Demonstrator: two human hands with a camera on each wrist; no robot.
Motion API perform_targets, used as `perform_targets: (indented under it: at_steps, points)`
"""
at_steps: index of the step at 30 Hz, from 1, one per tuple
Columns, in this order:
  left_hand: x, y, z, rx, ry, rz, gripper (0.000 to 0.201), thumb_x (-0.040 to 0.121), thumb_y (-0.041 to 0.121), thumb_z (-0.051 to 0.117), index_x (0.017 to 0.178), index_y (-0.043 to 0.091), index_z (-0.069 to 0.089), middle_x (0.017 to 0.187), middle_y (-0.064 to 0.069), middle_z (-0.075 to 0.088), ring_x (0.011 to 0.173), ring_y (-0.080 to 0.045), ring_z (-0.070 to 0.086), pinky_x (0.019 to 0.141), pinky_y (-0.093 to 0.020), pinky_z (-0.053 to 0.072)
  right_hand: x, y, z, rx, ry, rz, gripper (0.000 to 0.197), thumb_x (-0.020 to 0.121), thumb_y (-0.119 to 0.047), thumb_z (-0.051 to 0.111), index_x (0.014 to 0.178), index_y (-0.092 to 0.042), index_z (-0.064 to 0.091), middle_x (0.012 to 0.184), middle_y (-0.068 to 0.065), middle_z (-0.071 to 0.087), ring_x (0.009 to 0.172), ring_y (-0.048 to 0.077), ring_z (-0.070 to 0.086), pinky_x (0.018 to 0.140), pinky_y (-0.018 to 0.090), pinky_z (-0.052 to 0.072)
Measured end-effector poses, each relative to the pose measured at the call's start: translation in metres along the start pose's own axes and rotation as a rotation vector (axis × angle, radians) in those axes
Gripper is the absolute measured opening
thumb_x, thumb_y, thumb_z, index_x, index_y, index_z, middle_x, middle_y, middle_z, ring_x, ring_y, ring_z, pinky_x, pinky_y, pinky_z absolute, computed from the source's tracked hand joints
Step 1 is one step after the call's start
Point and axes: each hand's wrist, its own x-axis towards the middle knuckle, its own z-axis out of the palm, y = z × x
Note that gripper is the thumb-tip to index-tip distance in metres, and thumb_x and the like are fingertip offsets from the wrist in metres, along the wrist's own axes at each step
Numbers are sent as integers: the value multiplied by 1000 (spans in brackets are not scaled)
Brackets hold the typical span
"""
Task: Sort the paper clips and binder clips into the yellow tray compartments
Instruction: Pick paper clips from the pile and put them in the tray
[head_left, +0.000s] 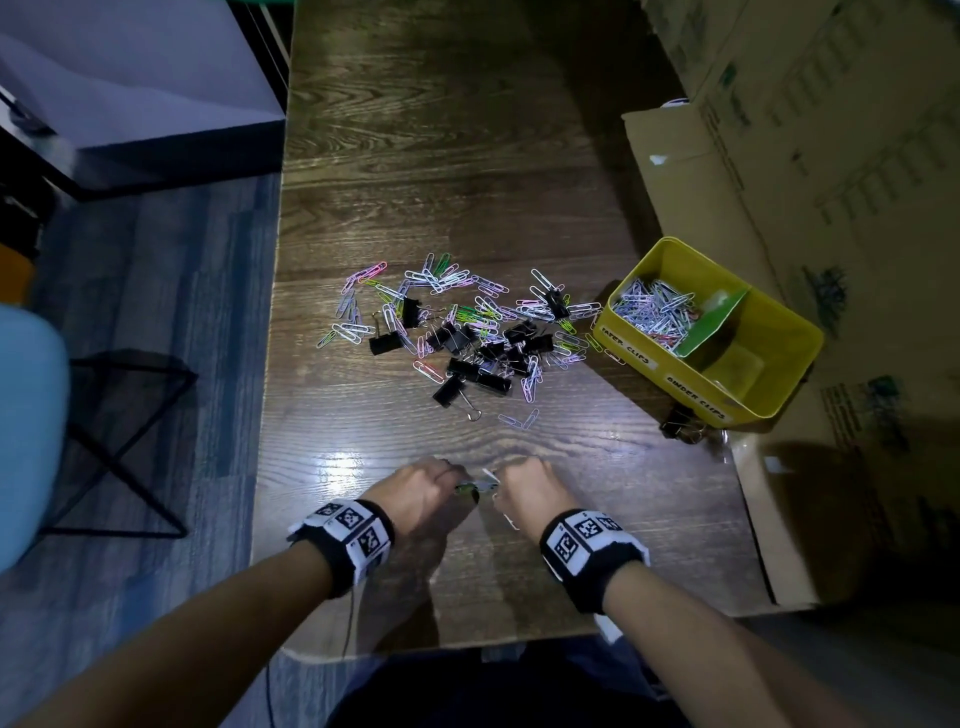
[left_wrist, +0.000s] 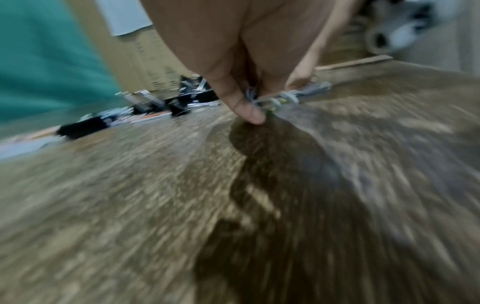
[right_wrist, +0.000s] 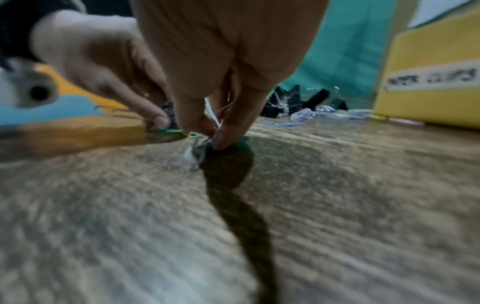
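So both hands are stuck on one tangle of paper clips (head_left: 477, 487)

Left hand (head_left: 423, 493) and right hand (head_left: 524, 493) each pinch it in their fingers, low over the desk (head_left: 467, 156), near side of the clip pile (head_left: 457, 332); yellow tray (head_left: 779, 364) sits right of that pile.

Bare table (head_left: 395, 171) fills the upper middle of the frame, open to a hand. The clip pile (head_left: 457, 332) blocks the centre; the yellow tray (head_left: 670, 371) and cardboard boxes (head_left: 810, 171) wall the right side. A bare strip lies below the pile.

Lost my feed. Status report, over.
Both hands, left and right, pinch paper clips near table edge. Mixed pile unsorted; tray holds paper clips only. Nothing blocking.
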Motion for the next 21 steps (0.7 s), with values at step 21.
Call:
perform_targets:
  at_steps: [21]
  points:
    - [189, 46, -151, -1340, 17, -389, 11, 85, -7, 56, 78, 0, 60, 55, -2, 59, 45, -10, 52, 47, -17, 47, -49, 110, -119, 981, 697, 154, 10, 72, -11, 76, 82, -12, 77, 72, -1, 74, 69, 10, 67, 69, 32, 56]
